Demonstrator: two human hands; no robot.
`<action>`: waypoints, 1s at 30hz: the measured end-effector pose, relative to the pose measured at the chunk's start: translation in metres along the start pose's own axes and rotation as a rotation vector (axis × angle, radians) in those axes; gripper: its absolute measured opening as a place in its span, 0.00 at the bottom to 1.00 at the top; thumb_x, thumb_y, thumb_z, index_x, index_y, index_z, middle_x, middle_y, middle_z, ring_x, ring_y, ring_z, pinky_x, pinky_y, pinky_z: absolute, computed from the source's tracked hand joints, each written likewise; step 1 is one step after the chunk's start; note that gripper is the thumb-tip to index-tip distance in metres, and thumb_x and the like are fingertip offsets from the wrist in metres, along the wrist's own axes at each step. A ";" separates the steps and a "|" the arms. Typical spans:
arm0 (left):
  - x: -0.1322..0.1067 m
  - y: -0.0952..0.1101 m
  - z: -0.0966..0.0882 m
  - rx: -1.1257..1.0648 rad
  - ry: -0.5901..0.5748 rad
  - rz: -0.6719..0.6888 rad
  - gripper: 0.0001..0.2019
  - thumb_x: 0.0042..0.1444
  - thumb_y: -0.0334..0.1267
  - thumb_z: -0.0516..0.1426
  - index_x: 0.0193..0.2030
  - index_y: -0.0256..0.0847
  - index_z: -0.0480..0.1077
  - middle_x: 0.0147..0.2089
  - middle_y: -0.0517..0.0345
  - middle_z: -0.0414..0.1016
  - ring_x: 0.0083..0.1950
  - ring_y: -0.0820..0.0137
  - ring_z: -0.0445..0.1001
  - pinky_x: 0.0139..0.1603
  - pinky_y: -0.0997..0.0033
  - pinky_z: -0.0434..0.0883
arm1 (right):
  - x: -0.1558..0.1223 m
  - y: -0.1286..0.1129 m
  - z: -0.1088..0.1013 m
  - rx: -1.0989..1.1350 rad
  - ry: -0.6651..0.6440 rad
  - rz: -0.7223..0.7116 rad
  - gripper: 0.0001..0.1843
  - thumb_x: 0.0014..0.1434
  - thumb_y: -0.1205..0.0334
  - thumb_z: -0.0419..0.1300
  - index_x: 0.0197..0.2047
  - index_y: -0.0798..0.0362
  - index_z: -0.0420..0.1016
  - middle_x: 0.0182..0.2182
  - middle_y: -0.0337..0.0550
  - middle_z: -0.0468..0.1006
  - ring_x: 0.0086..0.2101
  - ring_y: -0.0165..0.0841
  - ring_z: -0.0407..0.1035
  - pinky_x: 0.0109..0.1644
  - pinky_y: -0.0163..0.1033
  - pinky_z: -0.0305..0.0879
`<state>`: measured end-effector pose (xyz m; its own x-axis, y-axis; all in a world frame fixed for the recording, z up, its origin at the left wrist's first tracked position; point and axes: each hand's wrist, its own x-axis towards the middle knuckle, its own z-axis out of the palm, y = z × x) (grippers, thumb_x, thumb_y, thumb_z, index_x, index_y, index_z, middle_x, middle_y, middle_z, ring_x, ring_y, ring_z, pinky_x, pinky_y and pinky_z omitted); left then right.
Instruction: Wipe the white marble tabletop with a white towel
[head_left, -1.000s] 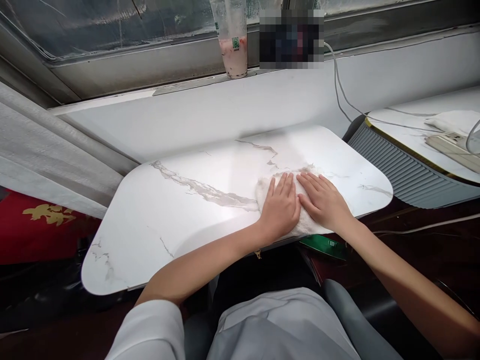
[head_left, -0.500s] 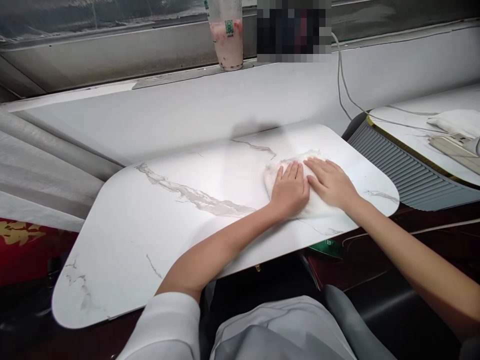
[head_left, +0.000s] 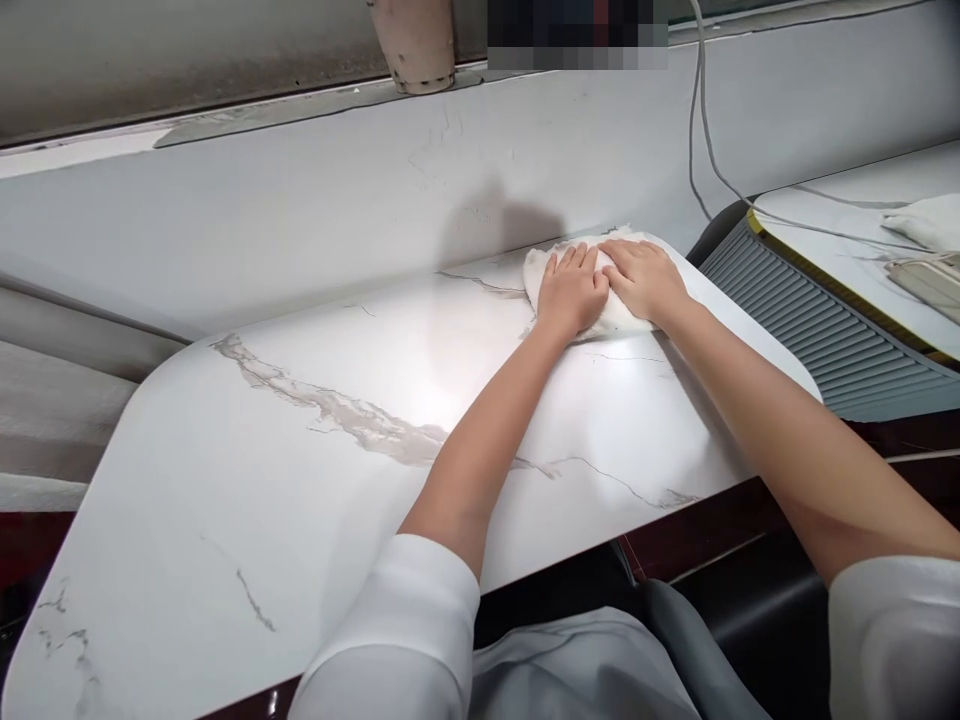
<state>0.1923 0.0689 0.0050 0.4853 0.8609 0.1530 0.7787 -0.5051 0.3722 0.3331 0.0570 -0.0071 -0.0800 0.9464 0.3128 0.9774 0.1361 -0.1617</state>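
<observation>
Cloth, white, soft and slightly fuzzy at its ragged far edge, lies bunched into a loose pad with small folds along its left side. It sits at the far edge of the table, right of the middle, close to the wall panel behind. Both palms rest on it from above: the left hand has its fingers extended with slight gaps between them, and the right hand lays its fingers out nearly side by side, angled to the left. The two hands are close together on the cloth.

Half a second ago the cloth lay nearer the middle of the table's depth, and a second ago it reached the near edge; it has been pushed away from the body, and both arms are now stretched further forward. The right sleeve has come into view.

Around this, the tabletop is white with grey-brown veining. A cup of pinkish contents, its top cropped, stands on the sill, a cable hangs to the right, and a second table with a ribbed grey side stands beyond.
</observation>
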 end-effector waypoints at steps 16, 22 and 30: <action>0.029 -0.005 0.006 0.045 0.045 -0.016 0.26 0.68 0.36 0.40 0.71 0.38 0.56 0.74 0.53 0.55 0.75 0.67 0.51 0.76 0.60 0.43 | 0.027 0.017 0.009 0.015 -0.011 -0.024 0.30 0.67 0.54 0.37 0.67 0.49 0.63 0.66 0.45 0.66 0.64 0.43 0.58 0.69 0.56 0.50; -0.001 0.010 0.007 0.042 0.017 -0.012 0.27 0.68 0.37 0.40 0.72 0.38 0.55 0.75 0.54 0.53 0.76 0.67 0.49 0.76 0.58 0.42 | -0.008 0.010 -0.005 -0.014 -0.021 -0.025 0.31 0.66 0.54 0.38 0.67 0.55 0.63 0.66 0.50 0.65 0.65 0.44 0.58 0.69 0.58 0.50; -0.078 0.058 0.015 0.051 0.014 0.062 0.26 0.68 0.38 0.40 0.72 0.40 0.54 0.75 0.55 0.53 0.76 0.66 0.50 0.76 0.57 0.44 | -0.104 -0.001 -0.037 -0.096 -0.013 -0.014 0.31 0.66 0.57 0.39 0.67 0.59 0.62 0.65 0.54 0.66 0.65 0.43 0.58 0.69 0.56 0.51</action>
<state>0.2057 -0.0282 0.0008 0.5283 0.8282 0.1872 0.7666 -0.5600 0.3141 0.3480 -0.0527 -0.0046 -0.0956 0.9485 0.3021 0.9904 0.1212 -0.0670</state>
